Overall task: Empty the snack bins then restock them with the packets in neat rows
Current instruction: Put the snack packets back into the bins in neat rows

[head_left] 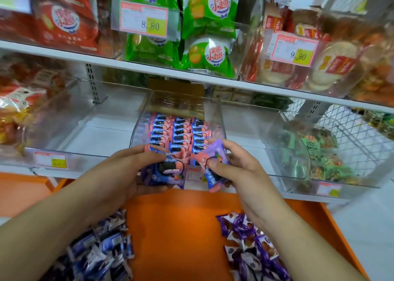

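Two loose heaps of packets lie nearest, on the orange desk [181,233]: dark blue-and-white packets [102,253] at the left, purple packets [251,248] at the right, both apparently waiting to go back into bins. Above them the left hand [128,169] grips a small stack of pink-and-blue packets [164,172], thumb on top and fingers curled under, while the right hand [232,163] pinches a few more of the same kind [211,169] between thumb and fingertips. Both hands hover at the front lip of the middle clear bin [221,118], just above its price tag. Restocking looks well under way here: inside this bin, matching packets [179,133] stand in three tidy rows from the back wall forward, with space left only at the front. The next move likely calls for squaring the held packets and slotting them upright at the row ends without toppling the neighbours. To the left, a clear bin [89,118] holds nothing visible; to the right, another bin [298,152] holds green packets in a jumble. Farther up, the upper shelf [149,67] carries bins of green, red and brown snack bags.
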The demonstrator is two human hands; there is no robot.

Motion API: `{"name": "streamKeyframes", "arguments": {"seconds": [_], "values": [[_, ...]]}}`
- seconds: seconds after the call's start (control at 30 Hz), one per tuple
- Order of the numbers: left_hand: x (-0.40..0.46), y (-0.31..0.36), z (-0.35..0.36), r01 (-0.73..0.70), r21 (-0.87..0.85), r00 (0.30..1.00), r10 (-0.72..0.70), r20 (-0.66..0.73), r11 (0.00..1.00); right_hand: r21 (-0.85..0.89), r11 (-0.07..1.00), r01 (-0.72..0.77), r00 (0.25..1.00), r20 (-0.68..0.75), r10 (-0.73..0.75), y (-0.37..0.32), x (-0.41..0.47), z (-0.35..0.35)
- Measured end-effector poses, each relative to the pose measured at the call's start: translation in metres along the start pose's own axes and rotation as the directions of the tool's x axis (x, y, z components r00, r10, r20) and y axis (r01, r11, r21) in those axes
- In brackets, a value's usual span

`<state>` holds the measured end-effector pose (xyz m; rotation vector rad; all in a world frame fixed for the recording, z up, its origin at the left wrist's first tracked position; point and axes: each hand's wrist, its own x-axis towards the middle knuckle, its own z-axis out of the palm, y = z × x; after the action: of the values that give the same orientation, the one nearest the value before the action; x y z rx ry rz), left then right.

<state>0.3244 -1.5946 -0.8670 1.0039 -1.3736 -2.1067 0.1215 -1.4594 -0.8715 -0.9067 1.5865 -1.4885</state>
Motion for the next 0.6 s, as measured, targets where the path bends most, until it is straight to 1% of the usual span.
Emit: {"name": "streamKeyframes", "arguments": {"seconds": [0.07,0.17,0.23,0.33,0.4,0.5,0.53,0.6], "values": [[0.002,0.005,-0.004,-0.014,0.034,1.000,0.014,-0.013,0.999,-0.016,1.000,0.016,1.000,-0.012,-0.016,0.002,0.007,-0.002],[0.006,0.012,-0.015,-0.040,0.074,0.998,0.044,-0.050,0.996,-0.154,0.986,0.059,0.995,-0.076,-0.071,0.007,0.018,-0.007],[0.009,0.017,-0.024,-0.056,0.081,0.994,0.064,-0.093,0.995,-0.188,0.979,0.076,0.991,-0.094,-0.095,0.005,0.024,-0.009],[0.012,0.022,-0.037,-0.064,0.078,0.985,0.076,-0.154,0.995,-0.228,0.970,0.085,0.993,-0.059,-0.101,0.001,0.030,-0.007],[0.014,0.024,-0.043,-0.060,0.067,0.984,0.070,-0.164,0.996,-0.271,0.957,0.103,0.992,-0.043,-0.119,0.000,0.034,-0.005],[0.019,0.027,-0.051,-0.059,0.059,0.980,0.069,-0.186,0.997,-0.280,0.955,0.092,0.994,-0.027,-0.104,0.000,0.046,0.002],[0.020,0.029,-0.053,-0.058,0.055,0.979,0.068,-0.192,0.997,-0.317,0.944,0.097,0.994,-0.018,-0.108,0.001,0.054,0.006],[0.023,0.031,-0.055,-0.060,0.045,0.978,0.068,-0.199,0.997,-0.452,0.883,0.124,0.990,-0.002,-0.140,0.006,0.071,0.014]]}}
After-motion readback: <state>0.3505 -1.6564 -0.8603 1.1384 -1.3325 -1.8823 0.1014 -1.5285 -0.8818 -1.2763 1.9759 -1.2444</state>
